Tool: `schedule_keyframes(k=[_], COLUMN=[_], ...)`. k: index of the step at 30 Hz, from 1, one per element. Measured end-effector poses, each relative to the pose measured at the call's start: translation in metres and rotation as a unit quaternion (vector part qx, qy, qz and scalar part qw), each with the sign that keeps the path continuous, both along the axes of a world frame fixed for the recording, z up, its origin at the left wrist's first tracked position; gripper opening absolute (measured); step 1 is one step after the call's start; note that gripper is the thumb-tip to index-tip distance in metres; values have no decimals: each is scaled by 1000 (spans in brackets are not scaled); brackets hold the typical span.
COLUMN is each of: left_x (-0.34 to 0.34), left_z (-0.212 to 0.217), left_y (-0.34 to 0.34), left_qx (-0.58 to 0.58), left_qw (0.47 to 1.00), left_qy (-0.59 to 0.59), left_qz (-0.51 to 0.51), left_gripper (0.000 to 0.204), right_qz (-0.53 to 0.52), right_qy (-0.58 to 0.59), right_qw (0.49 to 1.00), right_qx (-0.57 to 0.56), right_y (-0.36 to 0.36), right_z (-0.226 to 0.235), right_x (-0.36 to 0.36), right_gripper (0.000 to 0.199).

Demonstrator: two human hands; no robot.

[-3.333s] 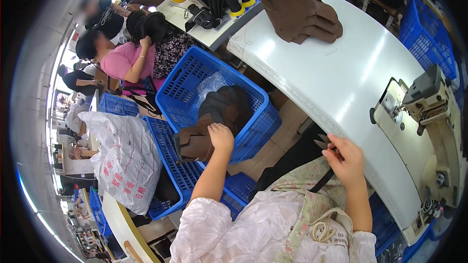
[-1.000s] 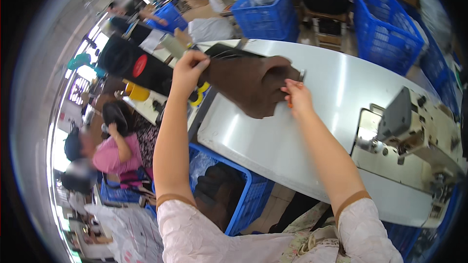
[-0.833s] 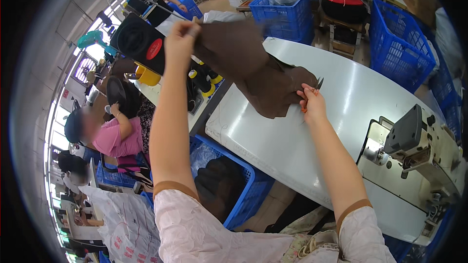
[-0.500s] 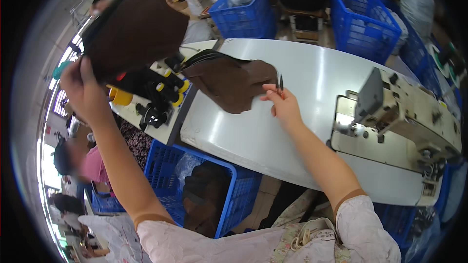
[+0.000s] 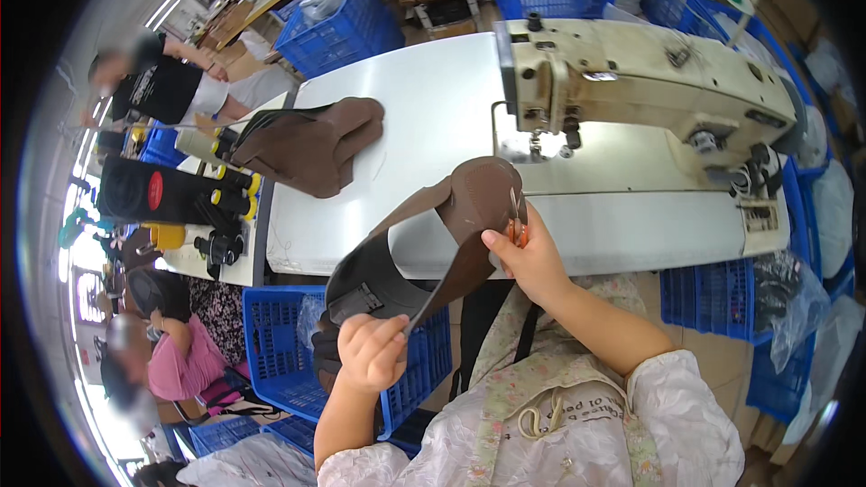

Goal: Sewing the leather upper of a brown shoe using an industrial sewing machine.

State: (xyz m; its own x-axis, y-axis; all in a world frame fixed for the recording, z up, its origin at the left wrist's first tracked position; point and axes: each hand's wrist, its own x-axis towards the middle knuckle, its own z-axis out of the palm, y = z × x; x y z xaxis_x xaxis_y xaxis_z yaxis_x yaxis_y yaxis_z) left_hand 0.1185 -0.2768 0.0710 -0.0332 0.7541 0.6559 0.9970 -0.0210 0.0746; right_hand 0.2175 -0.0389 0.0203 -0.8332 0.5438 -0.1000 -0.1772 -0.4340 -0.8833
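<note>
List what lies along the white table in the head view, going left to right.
Bottles with yellow caps → pile of brown pieces → brown piece held by the left hand and right hand → cream sewing machine.

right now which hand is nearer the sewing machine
Right. The right hand holds the brown piece just below the sewing machine; the left hand grips its lower end, out over the blue crate.
</note>
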Motion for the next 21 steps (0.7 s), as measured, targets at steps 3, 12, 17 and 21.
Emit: schedule_keyframes(k=[3, 12, 17, 21], left_x=[19, 26, 14, 20], left_z=[23, 59, 70, 108], left_y=[13, 86, 97, 100], left_qx=[-133, -446, -500, -390], left_qw=[984, 878, 840, 905], left_qy=[-117, 14, -6, -11], left_qz=[-31, 172, 213, 167], left_gripper=[22, 66, 49, 46], right_qz=[-37, -93, -57, -226], right_qy=[-43, -28, 70, 32], right_qw=[998, 994, 993, 956], right_qx=[12, -42, 81, 186], right_y=[1, -30, -8, 70], right_z=[-13, -34, -33, -30], right_x=[27, 64, 85, 159], right_gripper=[43, 50, 43, 40])
